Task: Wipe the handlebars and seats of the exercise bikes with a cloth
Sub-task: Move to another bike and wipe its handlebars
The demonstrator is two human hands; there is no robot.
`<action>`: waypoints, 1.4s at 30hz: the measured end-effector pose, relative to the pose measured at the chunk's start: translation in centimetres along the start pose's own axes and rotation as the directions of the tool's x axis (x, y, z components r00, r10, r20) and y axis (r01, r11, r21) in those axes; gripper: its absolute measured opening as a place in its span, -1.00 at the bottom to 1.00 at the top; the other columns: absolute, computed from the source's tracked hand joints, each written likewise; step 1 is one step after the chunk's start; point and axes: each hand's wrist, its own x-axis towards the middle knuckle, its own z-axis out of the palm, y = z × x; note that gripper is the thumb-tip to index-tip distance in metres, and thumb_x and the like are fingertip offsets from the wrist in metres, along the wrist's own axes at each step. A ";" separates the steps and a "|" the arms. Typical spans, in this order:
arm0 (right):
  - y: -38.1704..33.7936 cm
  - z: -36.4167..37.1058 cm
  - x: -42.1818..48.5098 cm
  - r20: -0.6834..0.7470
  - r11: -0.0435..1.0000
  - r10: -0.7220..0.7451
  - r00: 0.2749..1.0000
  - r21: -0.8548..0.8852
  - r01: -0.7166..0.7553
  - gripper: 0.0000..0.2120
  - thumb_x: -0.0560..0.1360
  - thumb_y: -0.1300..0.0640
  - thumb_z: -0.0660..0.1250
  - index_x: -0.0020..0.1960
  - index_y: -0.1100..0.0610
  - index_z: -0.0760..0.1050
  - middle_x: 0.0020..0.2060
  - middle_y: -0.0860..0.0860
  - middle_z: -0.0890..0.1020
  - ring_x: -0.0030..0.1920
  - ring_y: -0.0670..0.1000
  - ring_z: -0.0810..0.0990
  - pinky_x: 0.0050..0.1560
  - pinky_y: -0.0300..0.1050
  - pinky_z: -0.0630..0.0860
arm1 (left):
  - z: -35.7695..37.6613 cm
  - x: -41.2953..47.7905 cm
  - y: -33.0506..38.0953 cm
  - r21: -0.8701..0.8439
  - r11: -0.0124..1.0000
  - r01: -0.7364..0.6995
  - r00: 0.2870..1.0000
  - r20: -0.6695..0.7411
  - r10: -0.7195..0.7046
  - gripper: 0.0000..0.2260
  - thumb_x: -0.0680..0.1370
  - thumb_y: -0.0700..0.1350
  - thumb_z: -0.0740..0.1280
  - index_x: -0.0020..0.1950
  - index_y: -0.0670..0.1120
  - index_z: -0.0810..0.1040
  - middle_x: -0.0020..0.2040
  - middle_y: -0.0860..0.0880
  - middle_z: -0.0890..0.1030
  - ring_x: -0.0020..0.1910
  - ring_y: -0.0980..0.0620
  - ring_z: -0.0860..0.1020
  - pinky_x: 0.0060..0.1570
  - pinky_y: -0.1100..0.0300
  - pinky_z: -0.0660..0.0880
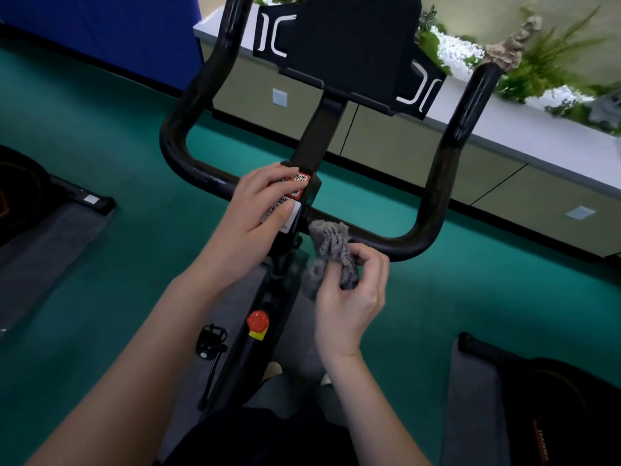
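Head view: the grey cloth is found bunched against the lower crossbar of the black handlebar, just right of the labelled stem. It is pinched by the right hand, with thumb and curled fingers gathered round its lower folds. The left hand is laid on the stem, fingers straight and close together, gripping nothing. The cloth is judged soft, light and limp; a fuller bunch is advised so that it wraps the bar. The handlebar is judged rigid, its coating scuffed in places. No seat is seen.
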 end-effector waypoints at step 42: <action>2.1 -5.9 4.1 0.302 0.264 0.789 0.535 0.620 -0.739 -0.84 0.52 0.40 0.21 -0.05 0.23 0.54 -0.26 0.01 0.69 -0.28 -0.14 0.66 -0.22 -0.28 0.60 | 0.6 -0.2 0.1 0.107 0.993 -0.050 0.996 -0.073 0.058 -0.72 0.60 -0.18 0.24 0.31 -0.14 0.50 0.32 0.01 0.45 0.42 0.08 0.25 0.45 0.12 0.14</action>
